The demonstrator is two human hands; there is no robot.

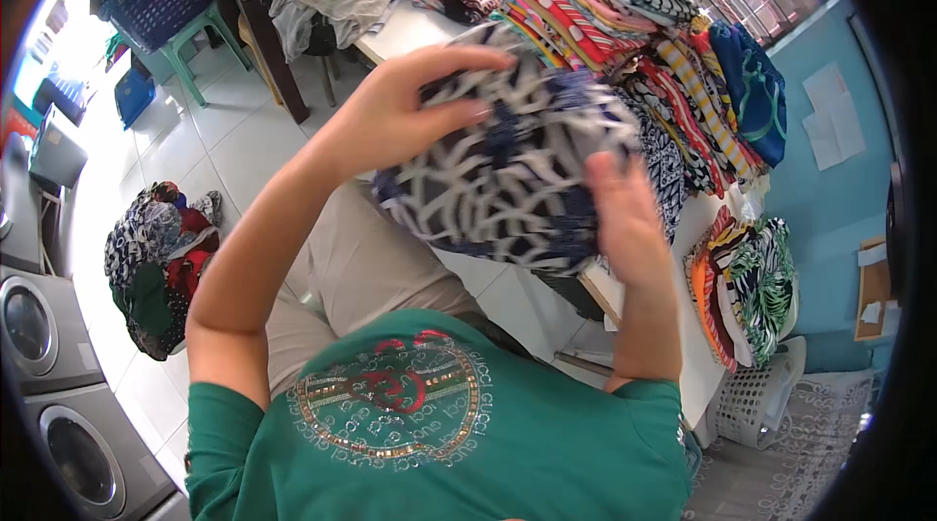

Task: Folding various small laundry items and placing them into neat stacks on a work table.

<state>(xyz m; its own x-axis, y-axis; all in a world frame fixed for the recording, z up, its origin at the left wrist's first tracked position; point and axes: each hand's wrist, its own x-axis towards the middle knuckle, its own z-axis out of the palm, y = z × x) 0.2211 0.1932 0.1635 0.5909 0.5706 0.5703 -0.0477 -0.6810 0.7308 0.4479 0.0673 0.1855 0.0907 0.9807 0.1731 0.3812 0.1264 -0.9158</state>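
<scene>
In front of my chest is a bundled cloth (505, 177) with a white, black and navy pattern, blurred by motion. My left hand (402, 111) grips its upper left part, with the thumb and fingers lying over the fabric. At the right side of the same cloth is my right hand (629, 221), its thumb on the near face and the other fingers partly hidden. The cloth hangs above my lap, between my knees and the white table (399, 31). Behind it, the cloth hides part of the stacked garments.
Folded colourful clothes (585, 1) are piled on the table, with more folded garments (747, 287) nearer me at right. A perforated white basket (754, 396) stands below. On the tiled floor at left lies a clothes heap (161, 265), near front-loading machines (80, 455). A blue basket (161, 16) rests on a green stool (194, 45).
</scene>
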